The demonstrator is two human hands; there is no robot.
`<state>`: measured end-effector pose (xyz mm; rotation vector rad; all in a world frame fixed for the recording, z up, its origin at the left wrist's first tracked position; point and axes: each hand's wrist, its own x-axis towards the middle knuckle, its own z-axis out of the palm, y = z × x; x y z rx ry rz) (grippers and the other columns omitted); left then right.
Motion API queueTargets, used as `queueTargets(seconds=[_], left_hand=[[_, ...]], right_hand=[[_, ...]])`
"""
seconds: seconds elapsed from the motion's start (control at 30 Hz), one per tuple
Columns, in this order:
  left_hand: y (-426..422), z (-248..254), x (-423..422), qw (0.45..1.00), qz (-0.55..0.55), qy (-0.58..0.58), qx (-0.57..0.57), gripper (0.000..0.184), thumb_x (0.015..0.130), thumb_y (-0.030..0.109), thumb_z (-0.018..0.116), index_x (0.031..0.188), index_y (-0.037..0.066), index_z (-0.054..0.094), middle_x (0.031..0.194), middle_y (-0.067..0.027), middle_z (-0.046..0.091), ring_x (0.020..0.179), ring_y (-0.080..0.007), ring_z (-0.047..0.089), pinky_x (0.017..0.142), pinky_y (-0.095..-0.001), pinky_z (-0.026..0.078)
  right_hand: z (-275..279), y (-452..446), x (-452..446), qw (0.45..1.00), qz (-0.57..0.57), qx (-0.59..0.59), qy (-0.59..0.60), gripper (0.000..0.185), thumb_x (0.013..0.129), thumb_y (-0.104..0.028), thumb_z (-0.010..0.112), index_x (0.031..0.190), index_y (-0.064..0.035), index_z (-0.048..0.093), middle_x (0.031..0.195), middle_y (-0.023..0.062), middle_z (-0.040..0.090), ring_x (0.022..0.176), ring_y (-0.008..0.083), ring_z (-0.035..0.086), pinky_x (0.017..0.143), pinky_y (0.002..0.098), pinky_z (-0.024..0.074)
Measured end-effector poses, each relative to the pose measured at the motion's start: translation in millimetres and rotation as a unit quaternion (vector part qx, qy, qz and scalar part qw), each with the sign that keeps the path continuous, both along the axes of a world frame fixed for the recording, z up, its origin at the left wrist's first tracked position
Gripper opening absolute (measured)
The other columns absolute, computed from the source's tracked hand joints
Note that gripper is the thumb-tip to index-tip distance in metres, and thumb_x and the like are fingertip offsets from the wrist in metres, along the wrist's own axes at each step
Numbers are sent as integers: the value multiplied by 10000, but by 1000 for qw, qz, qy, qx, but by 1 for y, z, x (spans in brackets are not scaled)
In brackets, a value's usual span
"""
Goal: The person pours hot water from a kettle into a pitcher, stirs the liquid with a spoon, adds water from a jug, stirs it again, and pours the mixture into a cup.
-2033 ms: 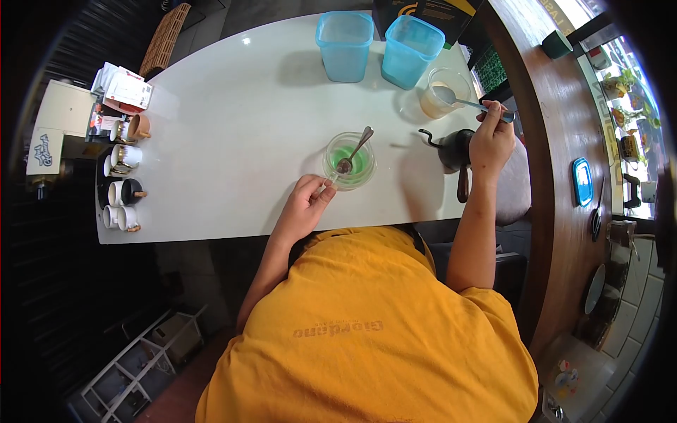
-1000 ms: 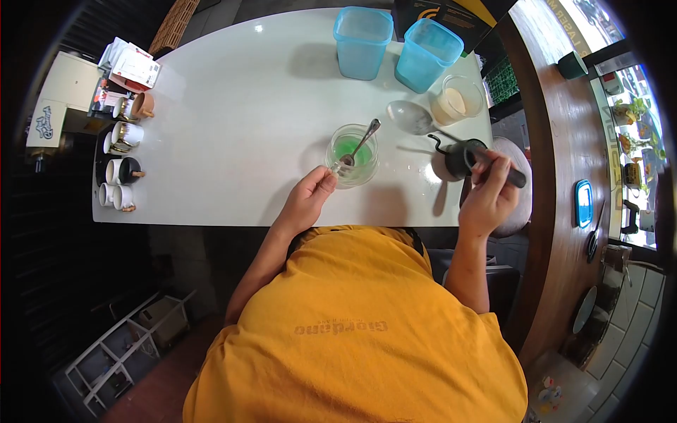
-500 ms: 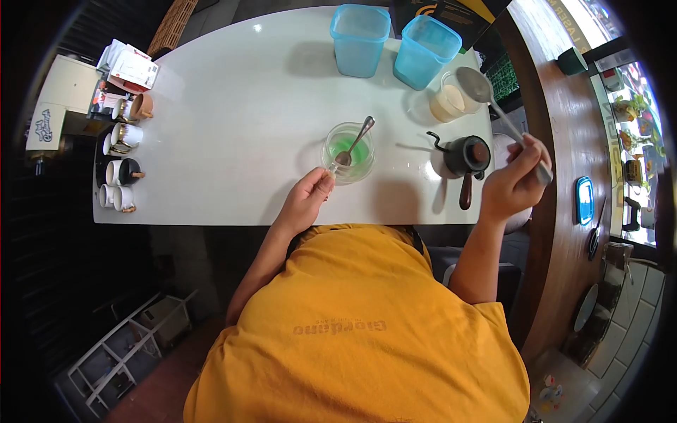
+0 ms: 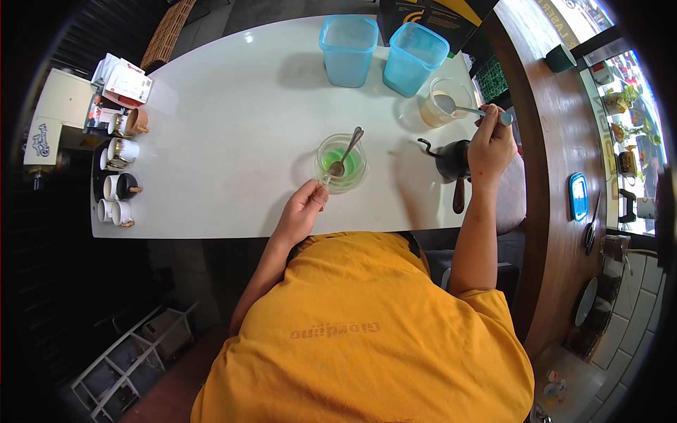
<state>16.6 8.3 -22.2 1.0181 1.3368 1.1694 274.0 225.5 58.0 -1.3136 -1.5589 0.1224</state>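
My left hand point(image 4: 305, 203) pinches the handle of a clear glass cup point(image 4: 358, 185) standing on the white table. Green liquid point(image 4: 330, 156) lies in the cup, and a metal teaspoon point(image 4: 350, 145) leans in it with its handle above the rim. My right hand point(image 4: 492, 144) is closed around the grey handle of a large spoon point(image 4: 469, 110). Its bowl is dipped inside the mouth of a clear plastic tub point(image 4: 462, 90) holding a pale cream-coloured substance. Below the right wrist stands a dark gooseneck kettle point(image 4: 449, 162), partly hidden by the forearm.
Two blue plastic containers point(image 4: 349, 60) stand at the table's far side, before a black box point(image 4: 437, 21). Several cups point(image 4: 123, 151) line the left edge beside papers point(image 4: 127, 81). On the wooden counter point(image 4: 543, 211) at right lies a blue-rimmed lid point(image 4: 579, 197).
My right hand has moved forward and left, lowering the large spoon's bowl into the plastic tub. My left hand keeps hold of the glass cup. The whole view has shifted slightly.
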Motion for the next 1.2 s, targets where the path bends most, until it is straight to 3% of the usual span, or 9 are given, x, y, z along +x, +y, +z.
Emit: queueTargets(seconds=[0.33,0.53,0.67,0.73,0.83,1.1,1.2], left_hand=[[3,0,1,1000,0,-14,8,242,1004,256,459,860,65,494,751,22,474,700,-60,426,658,-202,347],[5,6,2,1000,6,-20,8,271,1002,266,470,847,46,499,731,24,447,676,-74,402,645,-224,376],[5,6,2,1000,4,-23,11,271,1003,266,468,848,47,502,726,25,446,672,-74,401,638,-227,374],[6,7,3,1000,1,-21,5,270,1003,265,468,846,48,502,726,25,446,673,-73,402,638,-226,374],[5,9,3,1000,-2,-15,-3,258,1002,261,466,842,62,497,730,30,459,676,-61,407,631,-213,349],[4,9,2,1000,-2,-15,-2,250,1002,260,460,834,78,490,735,35,471,679,-48,411,622,-199,324],[5,8,1,1000,-2,-11,-1,266,1000,263,473,839,53,499,731,24,453,674,-73,409,639,-224,376]], right_hand=[[-2,9,21,980,-43,-68,181,305,962,-248,511,873,4,658,660,13,619,608,75,562,578,239,436],[10,0,22,959,-1,-45,281,290,977,-224,511,887,27,625,686,20,592,624,61,531,562,201,405],[6,2,21,959,5,-43,281,282,976,-230,514,904,16,630,688,15,593,626,57,533,561,198,406],[-3,7,18,987,-8,-17,157,255,960,-211,528,896,-4,661,662,36,634,612,85,600,570,239,452],[1,1,6,996,-33,-35,71,245,952,-222,537,896,-25,671,642,46,643,617,115,637,587,267,477],[-6,7,12,995,-29,-38,85,254,950,-237,531,897,-32,671,633,32,639,590,123,624,576,279,471],[-10,12,20,990,-27,-25,139,267,954,-235,525,884,-20,667,637,22,634,572,98,590,557,259,454]])
